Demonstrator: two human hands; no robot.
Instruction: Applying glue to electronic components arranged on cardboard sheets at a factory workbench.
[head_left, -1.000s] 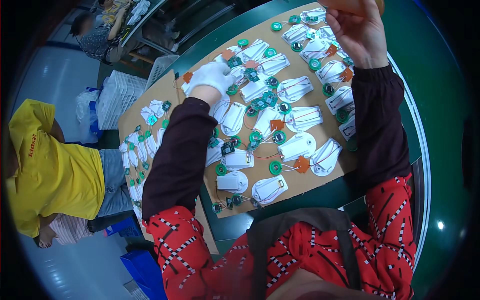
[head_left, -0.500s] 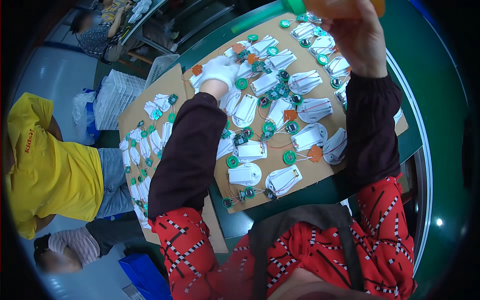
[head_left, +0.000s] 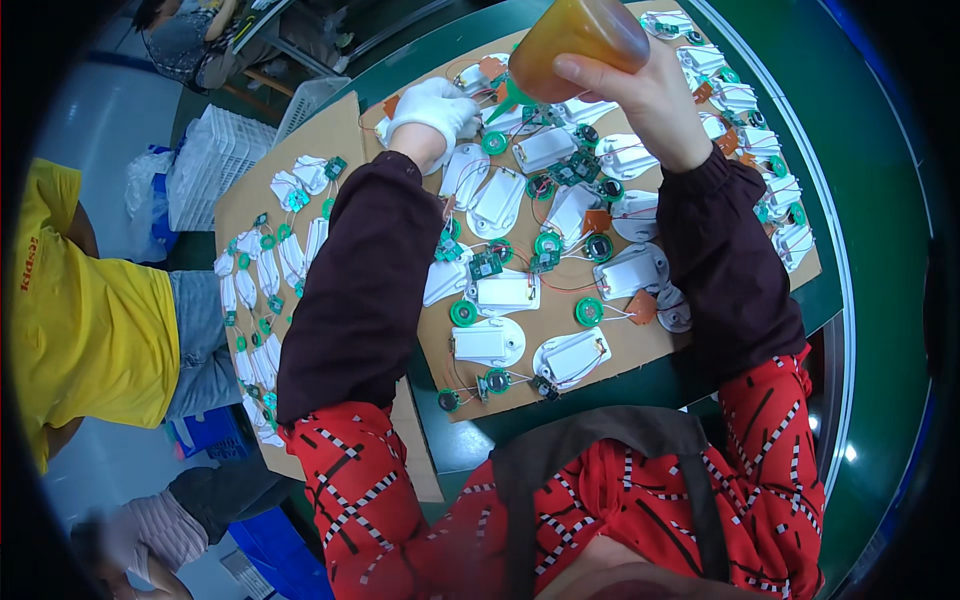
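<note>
My right hand is wrapped round an amber squeeze bottle, tilted with its green nozzle pointing down and left. Close to the nozzle, my left hand wears a white glove. Its fingers are curled in among the parts at the far left of the cardboard sheet; what they grip is hidden. White plastic housings lie in rows there, wired to green round speakers, small green circuit boards and orange tabs.
Left of my left arm, a second cardboard sheet carries several more wired housings. The green tabletop shows at the near edge. Beyond stand white crates and a person in a yellow shirt. Blue bins stand lower left.
My right hand has brought the bottle left and nearer, swinging its nozzle downward beside my left hand. The gloved hand stays among the same parts, its fingers turned slightly. The view has shifted a little.
</note>
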